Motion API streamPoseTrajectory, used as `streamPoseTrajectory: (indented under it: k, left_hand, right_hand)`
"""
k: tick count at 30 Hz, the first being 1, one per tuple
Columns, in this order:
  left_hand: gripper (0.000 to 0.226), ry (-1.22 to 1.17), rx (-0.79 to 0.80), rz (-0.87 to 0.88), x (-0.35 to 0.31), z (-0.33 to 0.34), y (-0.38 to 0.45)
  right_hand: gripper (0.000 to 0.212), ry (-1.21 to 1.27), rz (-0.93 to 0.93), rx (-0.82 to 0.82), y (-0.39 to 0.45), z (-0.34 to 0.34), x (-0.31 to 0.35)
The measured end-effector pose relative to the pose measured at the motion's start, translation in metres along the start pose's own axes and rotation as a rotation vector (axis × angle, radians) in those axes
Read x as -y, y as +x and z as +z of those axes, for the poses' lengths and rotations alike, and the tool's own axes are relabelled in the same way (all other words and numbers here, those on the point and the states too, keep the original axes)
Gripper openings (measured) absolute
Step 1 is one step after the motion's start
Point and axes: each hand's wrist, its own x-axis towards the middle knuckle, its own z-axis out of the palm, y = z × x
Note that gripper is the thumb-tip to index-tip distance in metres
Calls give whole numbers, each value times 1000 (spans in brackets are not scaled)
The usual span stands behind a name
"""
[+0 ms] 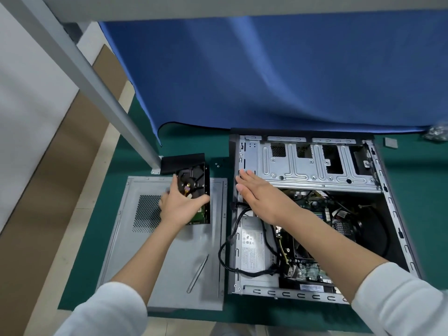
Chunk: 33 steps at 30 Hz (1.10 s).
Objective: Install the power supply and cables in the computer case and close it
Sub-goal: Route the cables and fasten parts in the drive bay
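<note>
The left hand (180,204) grips a hard drive (196,190) over the side panel (169,258); the right hand (257,190) lies flat and open on the computer case (315,166). The power supply (252,251) already sits inside, so better carry the drive level and keep the cables (226,246) free

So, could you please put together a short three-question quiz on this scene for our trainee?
1. True or false: the side panel is already fitted on the computer case.
2. What does the left hand grip? A) the screwdriver B) the hard drive C) a black cable
3. Fill in: the right hand lies flat, fingers straight, on the case's metal drive ____.

Key: 1. false, it lies on the green mat beside the case. 2. B. 3. cage.
</note>
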Motion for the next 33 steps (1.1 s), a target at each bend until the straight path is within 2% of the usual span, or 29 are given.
streamPoseTrajectory:
  k: [4, 7, 8, 11, 13, 18, 22, 25, 27, 30, 33]
  left_hand:
    - [117, -130, 8, 165, -58, -28, -32]
    - [113, -104, 5, 245, -102, -31, -63]
    - [114, -120, 33, 269, -114, -26, -73]
    - [114, -174, 119, 306, -141, 4, -100]
    - [110, -141, 141, 289, -152, 30, -118]
    - [105, -120, 284, 307, -162, 93, -152]
    - [104, -183, 385, 259, -164, 127, -174]
    - [86, -300, 431, 209, -164, 141, -179]
    - [72, -381, 436, 161, -164, 143, -177]
    - [65, -383, 435, 80, -159, 142, -173]
    - [55, -409, 562, -35, -149, 145, -177]
  right_hand:
    - [60, 174, 71, 38, -4, -10, 4]
    - [79, 505, 135, 8, -18, -27, 10]
    - [79, 653, 119, -9, -25, -32, 13]
    - [52, 1053, 34, -74, -52, -45, 11]
    - [40, 1183, 27, -142, -75, -54, -1]
    - [47, 1315, 81, -182, -133, -68, -54]
    - [48, 1297, 106, -180, -164, -70, -86]
    - [55, 1271, 154, -171, -175, -71, -104]
    - [52, 1314, 190, -168, -181, -72, -115]
    - [43, 1394, 228, -156, -191, -72, -127]
    - [32, 1489, 259, -141, -203, -72, -136]
